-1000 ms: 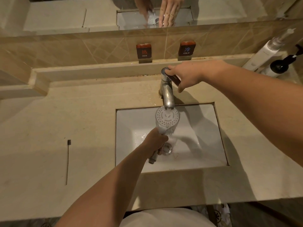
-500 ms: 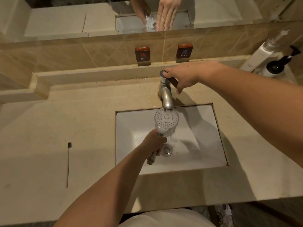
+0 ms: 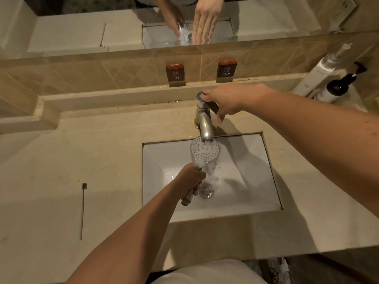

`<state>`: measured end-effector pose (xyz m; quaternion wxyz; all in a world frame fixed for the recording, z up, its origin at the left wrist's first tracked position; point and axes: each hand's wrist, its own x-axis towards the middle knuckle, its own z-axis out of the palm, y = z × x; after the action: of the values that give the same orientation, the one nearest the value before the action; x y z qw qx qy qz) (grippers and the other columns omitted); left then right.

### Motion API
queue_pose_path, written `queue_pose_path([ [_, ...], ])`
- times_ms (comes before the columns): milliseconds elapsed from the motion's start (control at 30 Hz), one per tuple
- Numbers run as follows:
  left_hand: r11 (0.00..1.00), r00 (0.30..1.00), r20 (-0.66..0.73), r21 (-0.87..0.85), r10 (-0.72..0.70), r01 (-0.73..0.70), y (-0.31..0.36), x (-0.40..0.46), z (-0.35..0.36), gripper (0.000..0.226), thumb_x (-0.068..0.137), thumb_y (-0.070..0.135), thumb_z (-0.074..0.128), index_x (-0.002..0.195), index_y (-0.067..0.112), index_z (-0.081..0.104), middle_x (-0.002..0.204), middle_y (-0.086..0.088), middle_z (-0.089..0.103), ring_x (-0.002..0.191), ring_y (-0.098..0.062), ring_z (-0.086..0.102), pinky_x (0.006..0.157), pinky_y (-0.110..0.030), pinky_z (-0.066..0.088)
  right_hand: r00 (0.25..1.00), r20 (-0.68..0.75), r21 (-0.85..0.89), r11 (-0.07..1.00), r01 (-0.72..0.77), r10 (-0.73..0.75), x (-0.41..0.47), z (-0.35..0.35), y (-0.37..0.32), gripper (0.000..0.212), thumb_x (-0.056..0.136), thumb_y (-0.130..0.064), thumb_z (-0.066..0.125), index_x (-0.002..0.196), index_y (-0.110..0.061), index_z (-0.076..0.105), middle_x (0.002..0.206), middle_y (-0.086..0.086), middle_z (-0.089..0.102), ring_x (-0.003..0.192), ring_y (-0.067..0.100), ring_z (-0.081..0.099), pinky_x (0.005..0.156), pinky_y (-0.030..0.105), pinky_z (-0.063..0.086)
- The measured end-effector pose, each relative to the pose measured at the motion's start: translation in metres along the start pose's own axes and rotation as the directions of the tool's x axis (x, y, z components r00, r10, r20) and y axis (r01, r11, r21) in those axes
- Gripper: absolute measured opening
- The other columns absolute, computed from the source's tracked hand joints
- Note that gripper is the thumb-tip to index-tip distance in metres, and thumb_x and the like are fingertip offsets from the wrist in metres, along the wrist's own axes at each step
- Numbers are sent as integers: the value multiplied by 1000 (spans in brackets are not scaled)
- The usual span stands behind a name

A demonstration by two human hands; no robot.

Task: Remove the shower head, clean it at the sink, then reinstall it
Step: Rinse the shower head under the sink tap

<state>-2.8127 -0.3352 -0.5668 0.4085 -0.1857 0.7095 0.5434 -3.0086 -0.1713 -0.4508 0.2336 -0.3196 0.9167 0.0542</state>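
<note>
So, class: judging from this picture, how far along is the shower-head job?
Done: the shower head is off and at the sink. In hand: the left hand holds it under running water while the right hand works the faucet. Left: finish cleaning, reinstall.

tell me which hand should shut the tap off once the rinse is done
Right, probably. The right hand already rests on the faucet lever, while the left hand grips the shower head by its handle under the running water.
</note>
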Motion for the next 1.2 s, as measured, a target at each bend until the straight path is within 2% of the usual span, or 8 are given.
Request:
queue_pose_path([
  [133, 1000, 1000, 0, 4, 8, -8, -1, 0, 3, 24, 93, -4, 47, 115, -2, 55, 70, -12, 48, 49, -17, 43, 44, -27, 40, 998, -70, 3, 1000, 2, -2, -6, 11, 0, 85, 66, -30, 88, 137, -21, 42, 129, 0, 53, 98, 23, 54, 76, 39, 50],
  [233, 999, 1000, 6, -20, 29, -28, 1, 0, 4, 13, 94, -5, 46, 98, 6, 51, 68, -9, 45, 47, -15, 40, 42, -24, 38, 989, -147, 50, 999, -10, 17, -13, 28, -2, 93, 65, -22, 89, 144, -17, 39, 151, 2, 38, 121, 31, 51, 88, 40, 50],
  [433, 998, 999, 13, -35, 51, -51, 2, -6, 1, 18, 93, -5, 46, 104, 7, 54, 69, -9, 47, 47, -14, 42, 41, -25, 40, 986, -168, 26, 999, -20, 24, -20, 27, -7, 87, 68, -22, 86, 142, -16, 42, 148, 3, 40, 121, 31, 51, 83, 40, 52],
  [533, 998, 999, -1, -47, 51, -51, -6, -10, 0, 18, 92, -5, 46, 90, 13, 51, 66, -9, 47, 45, -14, 42, 43, -24, 39, 976, -206, 59, 997, -58, 69, -27, 32, -15, 82, 74, -17, 82, 143, -17, 39, 147, 2, 41, 119, 31, 52, 77, 39, 50],
  [667, 999, 998, -64, -51, 12, -15, -17, -19, 4, 17, 91, -2, 47, 84, 13, 46, 59, -6, 45, 38, -12, 39, 40, -22, 36, 927, -310, 140, 975, -173, 209, -37, 49, -38, 71, 84, -4, 67, 146, -16, 35, 147, 4, 44, 114, 31, 57, 79, 42, 52],
  [767, 998, 993, -112, -50, 35, -41, -23, -27, 7, 14, 92, 1, 49, 90, 15, 48, 62, -7, 47, 38, -13, 40, 40, -23, 36, 866, -360, 253, 930, -268, 348, -44, 65, -63, 71, 83, 0, 65, 146, -14, 36, 151, 2, 38, 128, 23, 48, 86, 37, 50],
  [900, 995, 981, -179, -55, 77, -88, -30, -41, 11, 16, 92, 5, 52, 106, 13, 50, 69, -11, 49, 40, -15, 42, 40, -26, 37, 797, -466, 423, 888, -182, 385, -72, 103, -90, 74, 86, -2, 63, 151, -15, 30, 161, -1, 23, 144, 17, 29, 103, 31, 41],
  [1200, 981, 975, -169, -103, 147, -166, -35, -74, 34, 25, 87, 9, 58, 111, 10, 53, 68, -10, 51, 42, -17, 42, 42, -27, 38, 873, -153, 596, 748, -293, 463, -138, 197, -111, 56, 105, -28, 35, 156, -16, 17, 165, -1, 10, 150, 13, 13, 117, 33, 25],
])
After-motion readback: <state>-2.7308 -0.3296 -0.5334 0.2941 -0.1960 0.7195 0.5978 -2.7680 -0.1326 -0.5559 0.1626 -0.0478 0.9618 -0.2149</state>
